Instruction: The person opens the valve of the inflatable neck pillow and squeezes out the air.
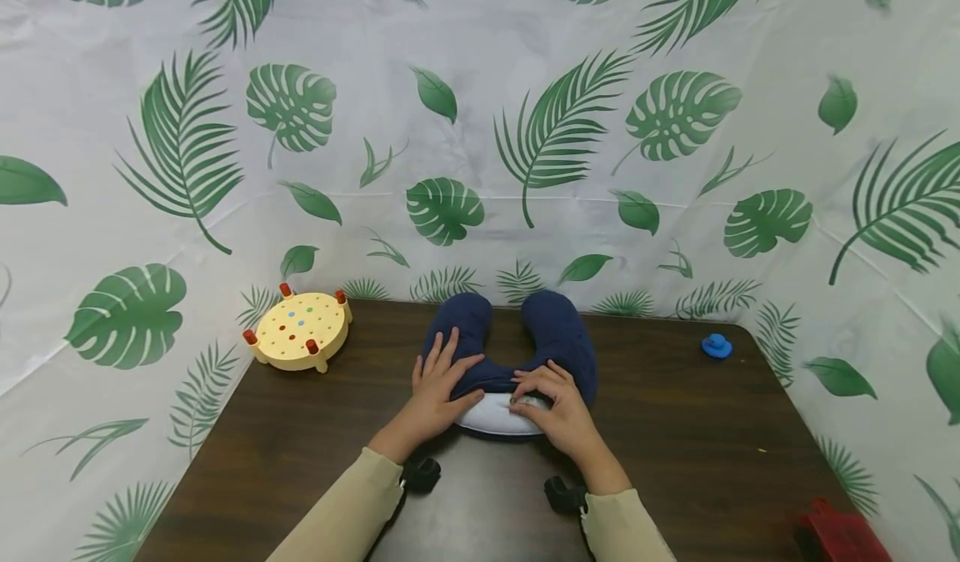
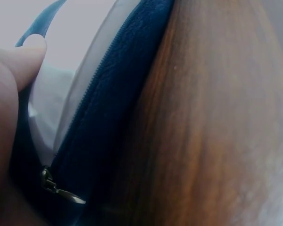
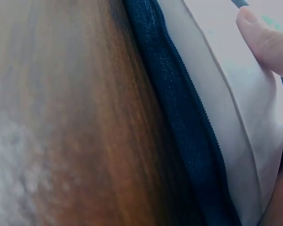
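A navy U-shaped neck pillow (image 1: 564, 341) lies on the table, its curved middle toward the person. Along that curve the zip of its cover is undone, baring the white inner cushion (image 1: 487, 416). My left hand (image 1: 433, 395) rests spread over the pillow's left side, thumb on the white part. At the right of the opening, my right hand (image 1: 558, 408) has bent fingers and grips the pillow there, thumb against the white cushion. A small greenish mark shows beside that thumb. The metal zip pull (image 2: 68, 194) hangs at the opening's left end.
A round yellow wooden toy stool (image 1: 300, 328) with red pegs and coloured dots stands at the table's back left. The small blue rubber duck (image 1: 717, 346) sits at the back right, and a red object (image 1: 843, 533) at the front right corner. Leaf-print cloth hangs behind the brown table (image 1: 660, 454).
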{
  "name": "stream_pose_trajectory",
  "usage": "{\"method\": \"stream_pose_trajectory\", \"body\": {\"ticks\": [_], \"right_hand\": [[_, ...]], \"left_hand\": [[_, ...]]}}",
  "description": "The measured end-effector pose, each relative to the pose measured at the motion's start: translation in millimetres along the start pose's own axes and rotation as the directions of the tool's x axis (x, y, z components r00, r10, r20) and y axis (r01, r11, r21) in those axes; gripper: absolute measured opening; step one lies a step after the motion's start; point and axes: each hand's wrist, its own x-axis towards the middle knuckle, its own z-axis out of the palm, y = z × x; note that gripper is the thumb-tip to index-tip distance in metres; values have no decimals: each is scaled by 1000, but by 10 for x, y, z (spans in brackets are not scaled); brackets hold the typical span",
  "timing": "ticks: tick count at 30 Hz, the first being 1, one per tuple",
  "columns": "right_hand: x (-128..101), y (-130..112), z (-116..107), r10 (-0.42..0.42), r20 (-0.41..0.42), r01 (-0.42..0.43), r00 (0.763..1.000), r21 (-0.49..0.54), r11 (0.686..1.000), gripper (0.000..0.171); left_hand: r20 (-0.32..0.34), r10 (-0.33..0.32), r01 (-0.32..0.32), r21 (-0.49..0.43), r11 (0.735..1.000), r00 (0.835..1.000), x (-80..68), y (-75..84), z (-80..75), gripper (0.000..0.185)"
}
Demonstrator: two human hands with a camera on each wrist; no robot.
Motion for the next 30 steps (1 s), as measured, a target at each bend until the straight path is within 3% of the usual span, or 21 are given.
{"method": "stream_pose_trajectory", "body": {"ticks": [11,30], "right_hand": [[-4,27,-44,14,90,-15,996,3,1000,27],[1,21,-13,-17,38,17,999,-5,1000,27]], "left_hand": [[9,-5,5,-10,1000,1000,-11,-4,-12,65],[34,-7,6,14,1000,999,-6,9,-31,70]]}}
